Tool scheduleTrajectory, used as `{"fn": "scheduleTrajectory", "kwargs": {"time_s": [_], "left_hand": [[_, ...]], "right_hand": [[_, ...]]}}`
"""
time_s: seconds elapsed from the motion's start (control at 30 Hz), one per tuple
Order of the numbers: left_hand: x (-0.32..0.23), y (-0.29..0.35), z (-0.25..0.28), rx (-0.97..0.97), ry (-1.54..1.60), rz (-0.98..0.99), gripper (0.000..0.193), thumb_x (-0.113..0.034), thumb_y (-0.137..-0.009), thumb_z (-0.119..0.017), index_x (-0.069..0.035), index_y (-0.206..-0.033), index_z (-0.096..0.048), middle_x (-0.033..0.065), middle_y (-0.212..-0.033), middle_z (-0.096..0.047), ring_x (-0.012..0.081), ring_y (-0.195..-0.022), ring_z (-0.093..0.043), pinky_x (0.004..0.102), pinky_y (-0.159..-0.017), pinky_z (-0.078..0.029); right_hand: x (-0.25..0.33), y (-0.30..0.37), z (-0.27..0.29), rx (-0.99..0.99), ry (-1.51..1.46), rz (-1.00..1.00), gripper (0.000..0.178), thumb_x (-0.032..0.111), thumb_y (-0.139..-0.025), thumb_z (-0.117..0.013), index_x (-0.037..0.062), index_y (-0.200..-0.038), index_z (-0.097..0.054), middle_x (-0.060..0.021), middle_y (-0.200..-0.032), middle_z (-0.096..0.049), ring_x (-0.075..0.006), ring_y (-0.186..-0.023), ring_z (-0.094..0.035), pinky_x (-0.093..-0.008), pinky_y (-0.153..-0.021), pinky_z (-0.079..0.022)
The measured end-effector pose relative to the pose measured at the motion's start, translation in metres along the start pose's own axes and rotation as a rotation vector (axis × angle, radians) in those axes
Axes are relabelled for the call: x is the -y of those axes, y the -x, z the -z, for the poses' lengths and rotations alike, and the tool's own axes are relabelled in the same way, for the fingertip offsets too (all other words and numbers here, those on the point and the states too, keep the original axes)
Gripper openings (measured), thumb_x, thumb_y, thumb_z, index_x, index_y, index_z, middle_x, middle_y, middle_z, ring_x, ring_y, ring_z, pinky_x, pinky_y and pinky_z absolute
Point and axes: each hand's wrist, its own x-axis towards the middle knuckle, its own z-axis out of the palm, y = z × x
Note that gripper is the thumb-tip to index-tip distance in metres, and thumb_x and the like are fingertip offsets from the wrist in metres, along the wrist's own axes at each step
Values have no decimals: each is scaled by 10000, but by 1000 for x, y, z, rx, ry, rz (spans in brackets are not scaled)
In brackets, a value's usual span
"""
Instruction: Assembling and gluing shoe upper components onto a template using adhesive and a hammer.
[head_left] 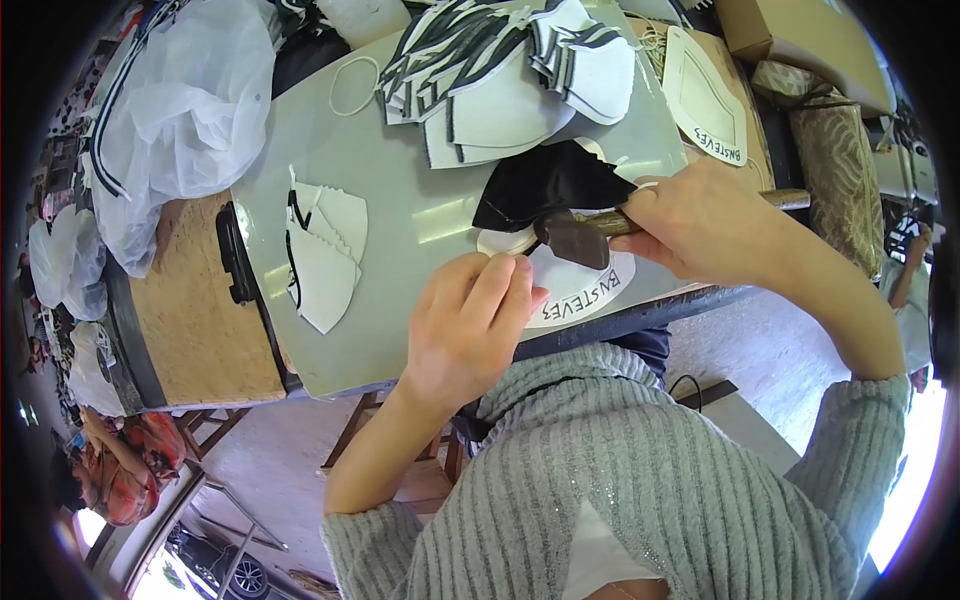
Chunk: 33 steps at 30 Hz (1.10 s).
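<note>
My right hand (690, 220) grips a hammer by its wooden handle (785, 199). The dark hammer head (580, 240) is over the near edge of a black fabric piece (550, 185), which lies on a pale form partly hidden beneath it. Just left of the hammer head, my left hand (470, 325) has its fingers curled and pressed together at the edge of the work. What they pinch is hidden. Under both hands, near the table's front edge, sits a white curved template (590, 285) with black hand lettering.
Stacked white, dark-edged cut pieces (510, 110) lie at the far side of the grey board (420, 260). A smaller fanned stack (328, 250) is at left, beside a black stapler-like object (236, 255). Another lettered template (705, 95), a cardboard box (815, 45) and plastic bags (190, 110) surround the board.
</note>
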Motion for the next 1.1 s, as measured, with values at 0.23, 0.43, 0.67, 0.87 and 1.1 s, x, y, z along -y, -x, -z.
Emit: {"fn": "scheduleTrajectory", "kwargs": {"time_s": [0.23,0.43,0.67,0.87,1.1], "left_hand": [[4,6,1,-26,34,-25,345,-96,-663,-821,-2,-957,-668,66,-936,-596,251,-822,-595,351,-658,-518],[8,7,-1,-45,34,-24,302,-162,-748,-756,34,-946,-640,96,-929,-567,276,-837,-575,369,-666,-516],[7,7,0,-52,66,26,345,-150,-708,-787,39,-959,-646,94,-936,-569,276,-836,-575,377,-671,-517],[6,8,0,-70,55,43,326,-158,-723,-794,31,-938,-640,93,-924,-583,287,-844,-590,377,-676,-527],[0,9,1,-100,-12,71,311,-214,-745,-806,-7,-840,-595,110,-905,-613,318,-853,-635,392,-731,-557]], "right_hand": [[-5,-12,10,93,-62,55,369,335,-905,-613,17,-720,-586,-141,-630,-603,-349,-605,-620,-436,-578,-488],[-7,-20,15,150,-73,110,353,334,-906,-610,22,-740,-610,-134,-620,-606,-336,-626,-628,-423,-590,-492],[1,-22,17,209,-39,112,349,358,-909,-602,35,-784,-644,-130,-639,-629,-330,-614,-644,-422,-562,-497],[14,-20,11,153,-40,70,333,337,-920,-590,37,-785,-644,-139,-663,-646,-320,-614,-658,-416,-548,-503],[23,-14,-3,39,-120,3,301,280,-921,-588,7,-800,-625,-159,-655,-636,-341,-604,-645,-434,-550,-488]]}}
